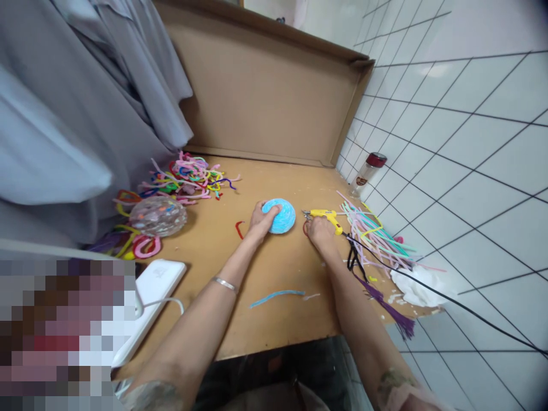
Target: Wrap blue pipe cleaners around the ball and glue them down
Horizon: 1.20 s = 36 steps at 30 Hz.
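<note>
My left hand (260,220) is closed around the left side of a round, light-blue coiled piece (280,217), its thumb lying across the top. To the right, my right hand (321,229) rests low over the table with curled fingers, right against a yellow glue gun (324,214). A small red loop (305,228), perhaps a scissors handle, shows at its fingertips; what the fingers hold is mostly hidden. Nearer to me lies a loose blue pipe cleaner (277,297). A short red pipe cleaner piece (239,230) sits left of the coiled piece.
Tangled colourful pipe cleaners (192,174) and a clear bag-like bundle (158,216) lie at left. Straight pipe cleaners (372,228), a red-lidded jar (368,174) and white wadding (422,285) line the tiled wall. The glue gun's black cord (428,288) runs right. Cardboard (265,85) stands behind.
</note>
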{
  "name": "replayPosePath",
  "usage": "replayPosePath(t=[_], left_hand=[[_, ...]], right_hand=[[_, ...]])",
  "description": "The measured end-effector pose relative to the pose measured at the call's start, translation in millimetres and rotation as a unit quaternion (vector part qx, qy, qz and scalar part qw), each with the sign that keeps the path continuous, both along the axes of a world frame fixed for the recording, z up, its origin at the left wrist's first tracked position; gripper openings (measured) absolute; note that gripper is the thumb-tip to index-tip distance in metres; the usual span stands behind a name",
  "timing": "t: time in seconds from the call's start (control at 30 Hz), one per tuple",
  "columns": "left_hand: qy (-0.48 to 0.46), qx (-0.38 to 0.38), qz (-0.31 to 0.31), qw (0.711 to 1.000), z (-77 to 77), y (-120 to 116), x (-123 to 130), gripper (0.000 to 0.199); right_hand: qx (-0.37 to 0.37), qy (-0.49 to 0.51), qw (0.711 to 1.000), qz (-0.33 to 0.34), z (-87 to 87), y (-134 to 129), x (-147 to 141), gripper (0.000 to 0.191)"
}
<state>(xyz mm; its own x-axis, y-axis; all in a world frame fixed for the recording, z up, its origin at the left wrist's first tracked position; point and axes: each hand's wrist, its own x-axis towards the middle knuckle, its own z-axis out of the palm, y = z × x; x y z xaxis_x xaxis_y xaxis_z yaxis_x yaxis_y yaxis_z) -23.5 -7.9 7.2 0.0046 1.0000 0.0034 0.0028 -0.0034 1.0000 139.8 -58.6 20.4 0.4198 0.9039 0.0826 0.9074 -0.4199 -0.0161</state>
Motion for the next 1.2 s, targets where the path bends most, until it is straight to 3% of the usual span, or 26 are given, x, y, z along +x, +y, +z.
replayPosePath(t=[0.17, 0.7, 0.8, 0.93, 1.07, 1.2], left_hand=[[0.006, 0.001, -0.001, 1.0, 2.3, -2, -1, 0.046], [0.001, 0.003, -0.006, 1.0, 2.3, -3, -2, 0.047], [-0.002, 0.005, -0.006, 1.0, 1.6, -2, -2, 0.048], [-0.003, 0.002, -0.008, 1.0, -0.8, 0, -2, 0.049], [-0.007, 0.009, -0.005, 1.0, -3.7, 2, -3, 0.05], [-0.002, 0.007, 0.001, 1.0, -3.4, 2, -4, 0.049]], right_hand=[[-0.005, 0.004, 1.0, 0.018, 0.2, -13, 1, 0.036], [-0.016, 0.013, 1.0, 0.01, 4.0, -17, -3, 0.036], [0.023, 0.025, 0.999, -0.017, 4.5, -19, 0, 0.039], [0.146, -0.039, 0.985, -0.086, -3.1, -18, 13, 0.04], [0.122, -0.014, 0.984, -0.128, -16.7, -13, 30, 0.043], [0.116, 0.036, 0.985, -0.123, -23.5, -9, 42, 0.035]])
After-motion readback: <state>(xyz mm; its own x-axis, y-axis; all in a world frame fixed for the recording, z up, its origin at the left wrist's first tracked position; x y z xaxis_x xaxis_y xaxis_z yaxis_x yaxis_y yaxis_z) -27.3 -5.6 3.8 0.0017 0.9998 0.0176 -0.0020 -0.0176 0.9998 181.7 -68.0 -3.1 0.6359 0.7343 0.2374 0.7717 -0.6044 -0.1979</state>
